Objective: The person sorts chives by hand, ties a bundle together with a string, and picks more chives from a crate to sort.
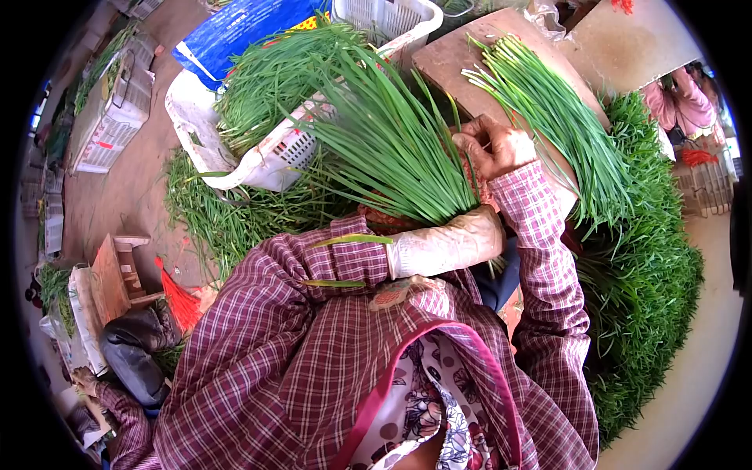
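My left hand, in a cream glove, is wrapped round the lower part of a thick bunch of garlic chives. Its leaves fan up and to the left. My right hand is bare and pinched at the bunch's right edge, on what looks like a single chive leaf. To the right of that hand, a second bunch of chives lies on a brown board, pale stem ends at the far end. Two loose yellowish leaves rest on my left sleeve. My left fingertips are hidden.
A white plastic basket heaped with chives stands ahead left, beside a blue sack. Loose chives cover the floor below it. A big green pile lies at right. A small wooden stool and another person's hand are at left.
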The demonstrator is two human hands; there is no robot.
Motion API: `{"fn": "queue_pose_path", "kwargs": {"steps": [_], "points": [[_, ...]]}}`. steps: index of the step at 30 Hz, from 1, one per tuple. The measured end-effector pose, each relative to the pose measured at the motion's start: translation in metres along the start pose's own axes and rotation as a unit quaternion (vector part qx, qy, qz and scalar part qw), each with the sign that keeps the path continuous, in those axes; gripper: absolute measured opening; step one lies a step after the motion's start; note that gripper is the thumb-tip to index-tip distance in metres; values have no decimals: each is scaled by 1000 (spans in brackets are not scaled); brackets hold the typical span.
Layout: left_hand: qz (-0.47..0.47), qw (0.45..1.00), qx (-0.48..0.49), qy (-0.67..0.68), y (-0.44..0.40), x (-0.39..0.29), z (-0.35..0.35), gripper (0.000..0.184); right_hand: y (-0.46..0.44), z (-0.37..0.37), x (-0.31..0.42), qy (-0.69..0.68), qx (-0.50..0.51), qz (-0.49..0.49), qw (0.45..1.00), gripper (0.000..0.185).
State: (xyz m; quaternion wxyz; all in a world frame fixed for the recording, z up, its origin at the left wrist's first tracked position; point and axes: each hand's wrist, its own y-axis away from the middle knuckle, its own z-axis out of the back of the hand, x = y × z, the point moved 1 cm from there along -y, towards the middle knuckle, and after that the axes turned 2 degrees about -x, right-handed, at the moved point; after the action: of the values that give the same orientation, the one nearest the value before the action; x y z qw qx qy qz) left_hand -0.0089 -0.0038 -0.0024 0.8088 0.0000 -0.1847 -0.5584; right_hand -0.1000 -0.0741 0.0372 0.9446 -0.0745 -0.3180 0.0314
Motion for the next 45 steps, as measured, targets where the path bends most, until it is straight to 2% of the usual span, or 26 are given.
{"fn": "queue_pose_path", "kwargs": {"steps": [1,3,5,6,8,11,13,15,17,19,21,23,24,25,27,29,30,32,33,35,37,38,39,41,42,45], "points": [[-33,989,-134,-45,-11,-1,-20,27,4,-3,-3,43,-10,15,999,28],[-72,962,-248,-85,-11,-9,-43,27,11,-19,-9,68,-16,22,997,26],[-43,925,-376,21,-8,-9,-48,25,11,-27,-16,66,-33,87,993,22],[-34,906,-417,59,-10,-10,-50,24,14,-24,-13,87,-13,57,994,19],[-71,939,-331,55,-27,-23,-60,25,15,-18,-12,65,-27,63,996,18],[-70,950,-294,76,-17,-6,-35,28,15,-11,-14,15,-38,70,997,16],[-63,952,-296,49,-29,-13,-42,29,18,-5,-18,49,-49,65,995,19],[-66,935,-320,137,-30,-14,-51,28,22,-3,-18,35,-42,26,998,18],[-66,927,-344,135,-31,-16,-49,28,23,-3,-17,20,-47,1,999,20],[-53,959,-258,104,-33,-21,-49,27,23,-13,-30,-27,-63,-44,997,17],[-47,971,-216,86,-37,-22,-51,27,24,-17,-41,45,-83,-17,995,18],[-82,920,-333,189,-41,-23,-66,32,26,-21,-47,60,-101,8,993,22],[-66,944,-313,80,-59,-45,-104,34,28,-20,-40,100,-82,-10,992,23],[-66,943,-317,69,-53,-50,-102,34,28,-17,-35,139,-68,-25,988,24],[-47,931,-284,224,-49,-40,-92,27,34,-24,-37,191,-106,37,975,35],[-55,926,-283,243,-42,-27,-75,25,32,-28,-35,246,-119,38,961,66],[-60,924,-285,247,-36,-22,-66,24,35,-32,-42,203,-124,66,969,72],[-72,923,-298,231,-30,-11,-52,23,30,-30,-40,220,-118,49,967,63],[-76,922,-303,229,-27,-6,-45,22,30,-33,-48,213,-95,23,972,50],[-85,919,-314,224,-21,-4,-34,21,38,-23,-48,62,-96,32,993,35],[-87,916,-323,219,-19,-2,-26,20,45,-10,-45,3,-80,-23,997,27],[-88,915,-330,215,-18,1,-21,19,46,-20,-70,-116,-72,-81,987,25],[-87,914,-334,212,-17,3,-16,19,50,-12,-63,-281,-56,-139,948,20],[-83,913,-340,210,-14,6,-10,18,62,12,-45,-487,-37,-215,846,17],[-81,912,-344,208,-13,7,-9,17,65,20,-44,-448,-48,-236,861,16],[-85,888,-392,224,-14,3,-13,14,77,24,-55,-444,-114,-176,871,13]]}}
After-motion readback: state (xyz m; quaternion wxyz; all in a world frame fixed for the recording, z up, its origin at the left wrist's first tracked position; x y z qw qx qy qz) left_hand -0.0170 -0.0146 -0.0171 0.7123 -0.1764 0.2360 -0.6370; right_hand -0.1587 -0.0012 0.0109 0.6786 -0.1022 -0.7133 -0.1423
